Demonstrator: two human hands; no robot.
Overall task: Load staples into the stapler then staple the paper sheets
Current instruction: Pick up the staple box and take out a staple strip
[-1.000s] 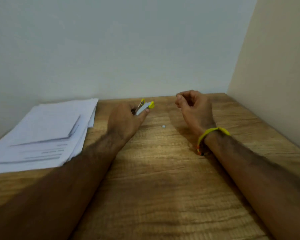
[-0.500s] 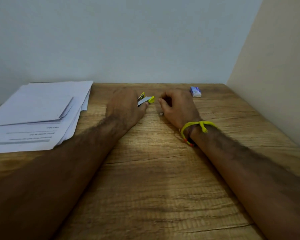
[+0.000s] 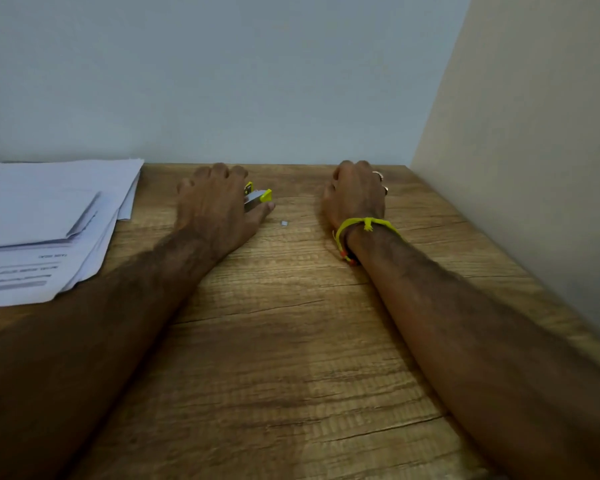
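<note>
Half a second back the right hand sat close beside the left, almost at the stapler's tip; it has since swung out to the right and forward, and now lies near the back of the table, over the spot where a small blue box was showing before. That box is out of sight. The hand is knuckles-up, fingers curled downward; what they close on, if anything, is hidden beneath it, so its grip cannot be told. A yellow thread band circles the wrist, and rings glint on the far fingers.

The left hand has barely shifted. It grips the stapler, fingers curled over the top and the thumb stretched along the near side, so only the grey body and yellow tip stick out to the right. The stapler looks open, its yellow parts splayed.

A tiny grey staple piece lies on the bare wood between the hands, just beside the left thumb tip and well apart from the right hand.

The paper sheets are a loose pile at the table's left edge, near the left hand but not touching it. Walls close off the back and right sides; the right hand is near that corner. Open wood stretches between the forearms toward the near edge.
</note>
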